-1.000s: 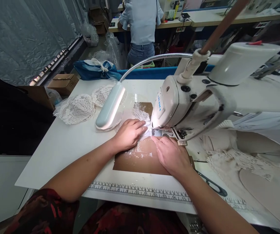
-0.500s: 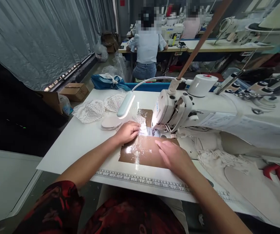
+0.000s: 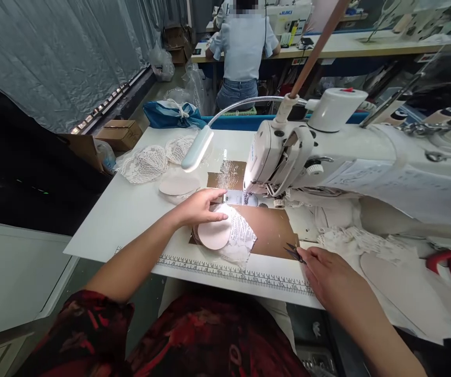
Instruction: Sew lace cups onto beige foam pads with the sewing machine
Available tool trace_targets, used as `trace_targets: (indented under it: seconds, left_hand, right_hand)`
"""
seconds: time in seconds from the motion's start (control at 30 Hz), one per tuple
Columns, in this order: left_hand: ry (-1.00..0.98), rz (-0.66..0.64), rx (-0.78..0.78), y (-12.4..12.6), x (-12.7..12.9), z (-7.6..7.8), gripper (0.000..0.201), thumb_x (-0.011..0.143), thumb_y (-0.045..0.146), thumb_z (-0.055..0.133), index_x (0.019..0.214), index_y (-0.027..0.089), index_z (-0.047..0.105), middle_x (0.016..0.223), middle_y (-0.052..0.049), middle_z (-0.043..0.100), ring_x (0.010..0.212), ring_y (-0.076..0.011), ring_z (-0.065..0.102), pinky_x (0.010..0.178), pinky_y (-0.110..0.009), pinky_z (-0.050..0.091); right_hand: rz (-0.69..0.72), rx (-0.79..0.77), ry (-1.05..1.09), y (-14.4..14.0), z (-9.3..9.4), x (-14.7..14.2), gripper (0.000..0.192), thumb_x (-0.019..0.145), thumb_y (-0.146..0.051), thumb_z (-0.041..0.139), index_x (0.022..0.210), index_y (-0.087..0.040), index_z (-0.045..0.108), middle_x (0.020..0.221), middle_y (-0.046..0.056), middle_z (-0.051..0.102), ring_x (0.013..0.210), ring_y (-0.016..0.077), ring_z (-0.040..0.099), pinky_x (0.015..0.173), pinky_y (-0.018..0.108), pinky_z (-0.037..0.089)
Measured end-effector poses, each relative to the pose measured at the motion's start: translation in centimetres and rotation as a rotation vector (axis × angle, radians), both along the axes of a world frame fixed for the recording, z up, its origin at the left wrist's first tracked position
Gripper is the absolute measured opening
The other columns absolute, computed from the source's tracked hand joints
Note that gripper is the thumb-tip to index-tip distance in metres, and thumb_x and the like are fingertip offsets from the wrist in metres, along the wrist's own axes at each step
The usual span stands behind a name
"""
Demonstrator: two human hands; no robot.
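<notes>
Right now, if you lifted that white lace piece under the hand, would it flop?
Probably partly. The lace piece has thin, holey edges lying limp on the table, so those would likely droop. The smooth round pad on it looks firmer. It seems light, held by the left hand.
</notes>
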State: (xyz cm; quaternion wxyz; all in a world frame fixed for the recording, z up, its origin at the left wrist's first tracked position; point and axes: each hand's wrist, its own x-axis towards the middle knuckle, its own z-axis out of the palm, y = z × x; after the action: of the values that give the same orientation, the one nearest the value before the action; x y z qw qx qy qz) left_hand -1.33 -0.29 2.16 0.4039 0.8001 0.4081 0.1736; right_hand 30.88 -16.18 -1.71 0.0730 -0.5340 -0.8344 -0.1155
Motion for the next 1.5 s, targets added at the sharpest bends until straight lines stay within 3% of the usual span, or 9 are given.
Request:
trace_targets:
  seconds: [0.1, 0.23, 0.4, 0.5, 0.6, 0.73, 0.93, 1.2, 1.5]
  left_hand:
    - [-0.016, 0.008, -0.111, 0.6, 0.4, -0.6, 0.073, 0.072, 0.037, 0.072, 0.136, 0.011, 0.047, 0.135, -0.017, 0.053, 0.120, -0.0279, 0.054, 0.101, -0.042, 0.045]
    - [-0.066, 0.004, -0.122, 0.2, 1.0, -1.0, 0.066, 0.072, 0.037, 0.072, 0.131, 0.014, 0.053, 0.133, -0.014, 0.056, 0.120, -0.0276, 0.054, 0.099, -0.040, 0.045]
    - [-0.073, -0.021, -0.266, -0.2, 1.6, -1.3, 0.035, 0.075, 0.037, 0.067, 0.101, 0.013, 0.067, 0.095, -0.007, 0.068, 0.086, -0.0207, 0.063, 0.071, -0.028, 0.049]
    - [-0.141, 0.018, -0.422, -0.5, 1.7, -1.2, 0.030, 0.077, 0.040, 0.066, 0.087, 0.012, 0.068, 0.082, -0.005, 0.066, 0.074, -0.0167, 0.061, 0.061, -0.024, 0.045]
    - [-0.251, 0.055, -0.530, -0.8, 1.6, -1.1, 0.031, 0.078, 0.042, 0.067, 0.087, 0.013, 0.069, 0.080, -0.005, 0.066, 0.069, -0.0145, 0.060, 0.059, -0.023, 0.045]
    - [-0.364, 0.055, -0.639, -1.1, 1.6, -1.1, 0.030, 0.078, 0.042, 0.069, 0.086, 0.013, 0.069, 0.079, -0.005, 0.067, 0.068, -0.0137, 0.060, 0.060, -0.024, 0.046]
    - [-0.468, 0.015, -0.725, -1.7, 1.6, -0.8, 0.029, 0.082, 0.039, 0.066, 0.093, 0.012, 0.071, 0.087, -0.008, 0.070, 0.075, -0.0170, 0.064, 0.067, -0.028, 0.050]
    - [-0.483, -0.036, -0.649, -1.8, 1.4, -1.0, 0.024, 0.085, 0.034, 0.064, 0.096, 0.015, 0.073, 0.094, -0.007, 0.072, 0.082, -0.0162, 0.064, 0.072, -0.025, 0.049]
    - [-0.503, -0.023, -0.669, -2.0, 1.5, -1.1, 0.027, 0.084, 0.034, 0.064, 0.099, 0.014, 0.073, 0.099, -0.010, 0.071, 0.088, -0.0184, 0.064, 0.077, -0.027, 0.049]
  right_hand:
    - [0.006, -0.009, -0.056, 0.1, -0.4, -0.1, 0.036, 0.082, -0.007, 0.043, 0.110, -0.004, 0.065, 0.097, 0.017, 0.066, 0.082, 0.0267, 0.062, 0.072, 0.039, 0.054]
    - [-0.067, -0.024, -0.017, 0.2, -1.1, 0.2, 0.042, 0.078, -0.003, 0.040, 0.112, -0.007, 0.065, 0.096, 0.017, 0.067, 0.082, 0.0270, 0.063, 0.072, 0.041, 0.055]
    - [-0.094, -0.067, 0.248, 0.7, -0.4, -0.5, 0.040, 0.088, -0.015, 0.037, 0.121, -0.012, 0.059, 0.101, 0.014, 0.069, 0.090, 0.0244, 0.067, 0.076, 0.037, 0.056]
    - [-0.118, -0.153, 0.473, 1.1, 1.2, -2.5, 0.040, 0.093, -0.022, 0.037, 0.131, -0.017, 0.051, 0.099, 0.008, 0.071, 0.086, 0.0189, 0.069, 0.072, 0.030, 0.056]
    - [-0.086, -0.201, 0.654, 1.8, 2.6, -5.6, 0.038, 0.096, -0.030, 0.040, 0.130, -0.020, 0.053, 0.115, 0.008, 0.069, 0.102, 0.0198, 0.066, 0.082, 0.031, 0.054]
    - [-0.057, -0.223, 0.733, 3.3, 3.1, -9.4, 0.038, 0.096, -0.031, 0.041, 0.128, -0.019, 0.056, 0.109, 0.008, 0.070, 0.099, 0.0193, 0.065, 0.082, 0.030, 0.053]
    - [-0.113, -0.030, 0.632, 5.2, 2.3, -11.9, 0.037, 0.092, -0.031, 0.051, 0.123, -0.015, 0.061, 0.091, 0.007, 0.070, 0.078, 0.0171, 0.065, 0.068, 0.027, 0.052]
    - [-0.061, 0.231, 0.579, 5.9, 0.8, -12.2, 0.032, 0.089, -0.026, 0.058, 0.119, -0.015, 0.062, 0.085, 0.005, 0.070, 0.069, 0.0147, 0.063, 0.064, 0.025, 0.050]
    - [-0.080, 0.273, 0.557, 5.9, 0.6, -12.2, 0.032, 0.088, -0.024, 0.059, 0.119, -0.016, 0.062, 0.087, 0.005, 0.071, 0.072, 0.0152, 0.066, 0.065, 0.025, 0.051]
